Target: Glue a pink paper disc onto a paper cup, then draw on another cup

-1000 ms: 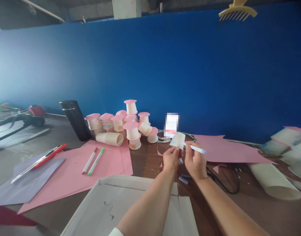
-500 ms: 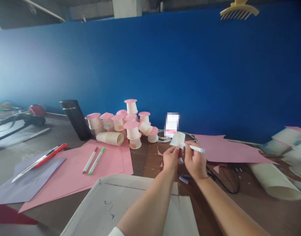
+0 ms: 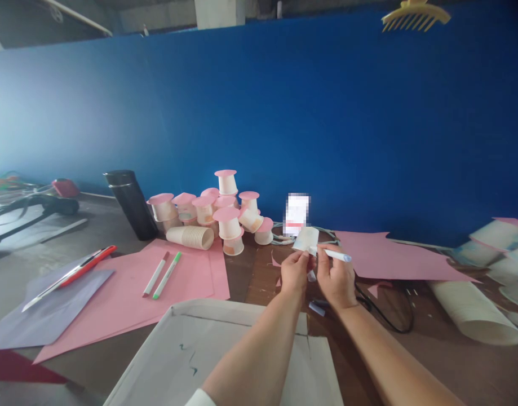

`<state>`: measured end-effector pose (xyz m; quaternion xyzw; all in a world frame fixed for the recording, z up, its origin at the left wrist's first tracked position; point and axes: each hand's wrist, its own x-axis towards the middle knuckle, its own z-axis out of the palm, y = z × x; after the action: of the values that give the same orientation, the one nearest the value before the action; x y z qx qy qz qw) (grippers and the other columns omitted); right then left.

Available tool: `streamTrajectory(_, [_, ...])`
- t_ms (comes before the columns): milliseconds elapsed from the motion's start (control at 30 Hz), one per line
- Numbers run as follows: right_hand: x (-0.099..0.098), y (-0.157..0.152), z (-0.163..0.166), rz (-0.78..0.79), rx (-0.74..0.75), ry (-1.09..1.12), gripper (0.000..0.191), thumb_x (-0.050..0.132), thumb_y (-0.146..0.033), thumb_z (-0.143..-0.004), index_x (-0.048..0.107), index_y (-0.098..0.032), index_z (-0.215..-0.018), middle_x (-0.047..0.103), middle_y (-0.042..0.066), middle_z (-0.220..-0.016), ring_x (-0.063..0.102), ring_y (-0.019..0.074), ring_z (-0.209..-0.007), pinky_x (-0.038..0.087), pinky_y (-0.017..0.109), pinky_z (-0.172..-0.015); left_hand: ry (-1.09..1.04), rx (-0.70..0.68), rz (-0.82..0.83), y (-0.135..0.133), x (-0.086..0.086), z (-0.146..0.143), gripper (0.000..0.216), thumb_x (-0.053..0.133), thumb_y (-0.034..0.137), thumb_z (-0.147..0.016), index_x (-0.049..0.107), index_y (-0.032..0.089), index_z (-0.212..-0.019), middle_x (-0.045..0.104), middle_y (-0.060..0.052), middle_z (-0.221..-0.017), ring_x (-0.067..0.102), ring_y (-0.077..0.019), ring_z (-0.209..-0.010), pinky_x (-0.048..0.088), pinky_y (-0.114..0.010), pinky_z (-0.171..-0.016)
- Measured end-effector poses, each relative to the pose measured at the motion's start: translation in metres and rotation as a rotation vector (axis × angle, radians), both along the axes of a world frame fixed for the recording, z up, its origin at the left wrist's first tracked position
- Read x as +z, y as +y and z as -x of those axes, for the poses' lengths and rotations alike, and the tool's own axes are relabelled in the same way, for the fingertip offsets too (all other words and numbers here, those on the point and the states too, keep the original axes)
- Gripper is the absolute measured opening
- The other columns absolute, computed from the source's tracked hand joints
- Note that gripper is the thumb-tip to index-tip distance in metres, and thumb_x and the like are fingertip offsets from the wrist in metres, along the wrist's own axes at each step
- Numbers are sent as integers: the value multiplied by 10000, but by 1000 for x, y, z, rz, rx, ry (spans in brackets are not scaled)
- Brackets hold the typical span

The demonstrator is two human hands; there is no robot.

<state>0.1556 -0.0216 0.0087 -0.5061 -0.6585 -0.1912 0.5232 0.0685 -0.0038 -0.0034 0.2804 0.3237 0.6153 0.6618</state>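
Observation:
My left hand (image 3: 295, 272) is raised over the table, its fingers pinched on a small white paper cup (image 3: 306, 239) held on its side. My right hand (image 3: 335, 277) is closed round a white marker with a blue end (image 3: 335, 255). The marker's tip rests against the cup's side. Both hands are close together, just in front of a blurred white card (image 3: 296, 213) that stands by the blue wall.
A pile of paper cups with pink lids (image 3: 216, 214) and a lying cup stack (image 3: 190, 237) sit at the back left beside a black flask (image 3: 131, 204). Pink paper (image 3: 127, 293) carries two markers (image 3: 160, 274). A utility knife (image 3: 70, 275), a white cardboard tray (image 3: 174, 355), a black cable (image 3: 385, 316) and a cup stack (image 3: 474, 313) lie around.
Nothing much has changed: both hands stay on the cup and marker, with only a very slight shift of the marker and the view.

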Motion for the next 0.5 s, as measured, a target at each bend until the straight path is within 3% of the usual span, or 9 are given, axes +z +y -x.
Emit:
streamTrajectory(300, [-1,0,0,-6,3,-12,148,485,-262,-917,584,-163,-965,660,103,-910,609,216,-884,477,378,-826,-43,-9,-6,1,-3,0,247,738,354,-629,674,120,-671,608,-26,-614,532,-105,-579,428,-243,-638])
streamTrajectory(500, [-1,0,-1,11,11,22,176,461,-277,-925,589,-165,-974,660,108,-918,608,223,-896,481,389,-827,-221,-56,26,1,-4,0,178,738,262,-668,657,108,-704,630,-46,-668,594,-114,-638,472,-242,-699])
